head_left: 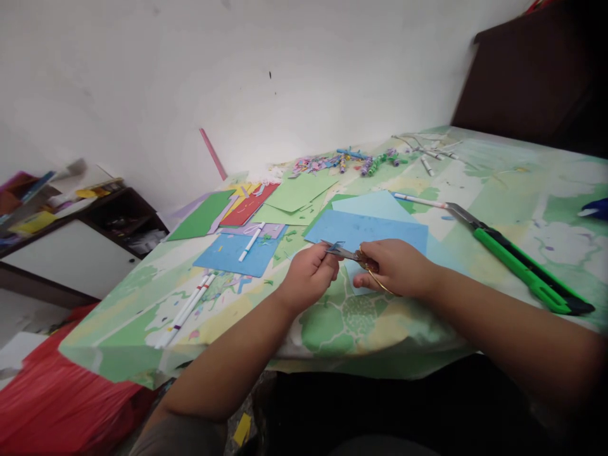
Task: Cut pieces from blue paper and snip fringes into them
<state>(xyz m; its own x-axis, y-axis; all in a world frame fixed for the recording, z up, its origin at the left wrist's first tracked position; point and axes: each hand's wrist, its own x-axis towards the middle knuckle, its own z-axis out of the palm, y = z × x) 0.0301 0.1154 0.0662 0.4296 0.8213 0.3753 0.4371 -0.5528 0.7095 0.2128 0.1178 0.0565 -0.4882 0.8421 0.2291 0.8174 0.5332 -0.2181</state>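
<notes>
My right hand is closed round the gold handles of a small pair of scissors, whose blades point left. My left hand is closed in a pinch at the blade tips. A small blue paper piece with thin cut ends shows between its fingertips and the blades; most of it is hidden. Just behind both hands lies a blue sheet, over a light blue sheet.
A green utility knife with its blade out lies on the right, its tip by a white marker. Green sheets, a red sheet, another blue sheet, more markers and curled paper pieces cover the patterned tablecloth.
</notes>
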